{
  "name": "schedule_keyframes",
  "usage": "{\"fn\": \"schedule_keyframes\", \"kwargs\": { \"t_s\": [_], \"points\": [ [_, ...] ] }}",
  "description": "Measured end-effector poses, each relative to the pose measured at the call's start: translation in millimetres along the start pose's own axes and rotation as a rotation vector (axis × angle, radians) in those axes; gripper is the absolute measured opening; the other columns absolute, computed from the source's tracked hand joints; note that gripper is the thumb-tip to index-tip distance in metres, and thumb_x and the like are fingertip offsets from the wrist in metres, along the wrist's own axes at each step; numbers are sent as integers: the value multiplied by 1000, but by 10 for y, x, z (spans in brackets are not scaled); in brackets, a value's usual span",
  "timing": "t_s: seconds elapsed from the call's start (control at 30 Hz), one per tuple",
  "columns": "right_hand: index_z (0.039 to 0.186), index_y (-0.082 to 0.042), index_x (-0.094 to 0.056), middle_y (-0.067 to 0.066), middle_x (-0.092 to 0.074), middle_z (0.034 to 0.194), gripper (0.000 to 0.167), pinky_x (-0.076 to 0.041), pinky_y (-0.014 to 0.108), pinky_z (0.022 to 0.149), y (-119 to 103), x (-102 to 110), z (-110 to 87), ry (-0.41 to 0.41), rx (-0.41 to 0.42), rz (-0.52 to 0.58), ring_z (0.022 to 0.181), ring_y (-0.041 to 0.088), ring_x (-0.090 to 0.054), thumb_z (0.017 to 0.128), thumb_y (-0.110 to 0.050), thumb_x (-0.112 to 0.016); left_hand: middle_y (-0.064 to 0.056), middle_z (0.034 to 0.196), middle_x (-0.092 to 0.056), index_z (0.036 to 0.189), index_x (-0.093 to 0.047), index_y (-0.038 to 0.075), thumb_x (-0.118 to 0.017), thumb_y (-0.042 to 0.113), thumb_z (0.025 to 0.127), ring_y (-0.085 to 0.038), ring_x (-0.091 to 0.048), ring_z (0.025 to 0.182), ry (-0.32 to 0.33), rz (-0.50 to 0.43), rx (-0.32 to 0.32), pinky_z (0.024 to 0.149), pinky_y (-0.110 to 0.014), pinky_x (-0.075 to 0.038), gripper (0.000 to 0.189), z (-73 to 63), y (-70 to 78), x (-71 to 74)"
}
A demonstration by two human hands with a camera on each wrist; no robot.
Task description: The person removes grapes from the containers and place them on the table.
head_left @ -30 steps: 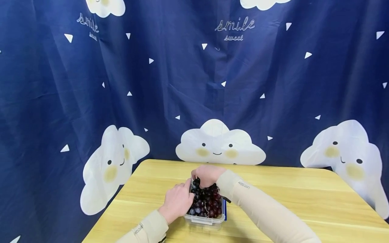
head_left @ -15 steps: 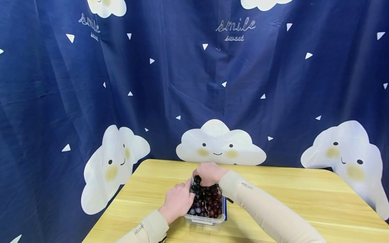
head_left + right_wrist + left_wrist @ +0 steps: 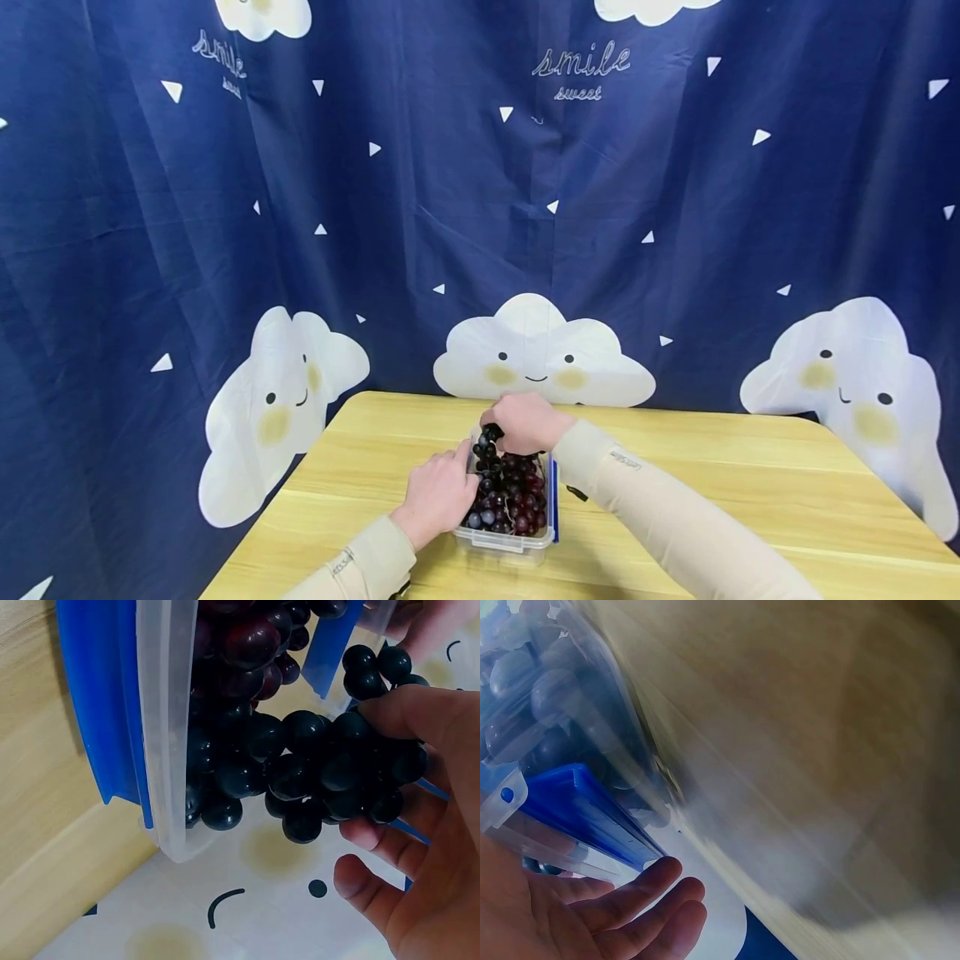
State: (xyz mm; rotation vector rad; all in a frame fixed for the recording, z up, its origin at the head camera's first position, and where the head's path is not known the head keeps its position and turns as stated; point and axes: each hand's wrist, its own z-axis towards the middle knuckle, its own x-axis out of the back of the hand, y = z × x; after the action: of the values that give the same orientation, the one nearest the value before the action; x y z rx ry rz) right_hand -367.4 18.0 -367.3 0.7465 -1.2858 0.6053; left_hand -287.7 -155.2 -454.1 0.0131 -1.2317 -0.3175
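A clear plastic box (image 3: 498, 542) on the table is filled with dark grapes (image 3: 517, 500). My left hand (image 3: 438, 492) holds its left side, thumb over the rim; in the left wrist view the fingers (image 3: 641, 896) lie outside by a blue locking flap (image 3: 585, 814). At the box's far end my right hand (image 3: 521, 421) grips a bunch of near-black grapes (image 3: 341, 769). The right wrist view shows the thumb across this bunch and fingers beneath, while its lower grapes still overlap the box's far corner. Reddish grapes (image 3: 251, 645) lie beside it in the box.
Another blue flap (image 3: 556, 500) hangs open along the right side of the box. The light wooden table (image 3: 712, 475) reaches back to a dark blue curtain (image 3: 480, 208) printed with smiling clouds. A black strap end (image 3: 577, 492) hangs below the right sleeve.
My right hand has risen slightly and shifted right and away, drawing the dark bunch up at the far end. The left hand has stayed on the box's side.
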Motion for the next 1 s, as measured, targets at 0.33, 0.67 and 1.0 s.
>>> {"fn": "schedule_keyframes", "kwargs": {
  "t_s": [0.33, 0.67, 1.0],
  "points": [
    [123, -20, -71, -1, -72, 115, 40, -58, 37, 80, 66, 78, -68, 110, 21, 28, 103, 19, -69, 84, -23, -77, -11, 110, -71, 146, -50, 8, -53, 32, 96, -30, -68, 97, -21, 9, 5, 69, -49, -55, 55, 11, -8, -5],
    [126, -16, -69, 1, -69, 113, 42, -57, 37, 82, 130, 194, -162, 203, 39, 135, 99, 19, -68, 85, -18, -75, -10, 106, -72, 147, -49, 10, -54, 32, 96, -29, -68, 93, -10, 8, 5, 66, -47, -54, 56, 19, -13, -21],
    [126, -19, -68, -1, -68, 112, 39, -57, 37, 78, 138, 314, -348, 285, 66, 140, 97, 16, -67, 87, -20, -73, -11, 107, -72, 146, -51, 8, -55, 29, 95, -30, -68, 93, 6, 3, -10, 66, -47, -54, 55, 5, -10, -2]
  ]
}}
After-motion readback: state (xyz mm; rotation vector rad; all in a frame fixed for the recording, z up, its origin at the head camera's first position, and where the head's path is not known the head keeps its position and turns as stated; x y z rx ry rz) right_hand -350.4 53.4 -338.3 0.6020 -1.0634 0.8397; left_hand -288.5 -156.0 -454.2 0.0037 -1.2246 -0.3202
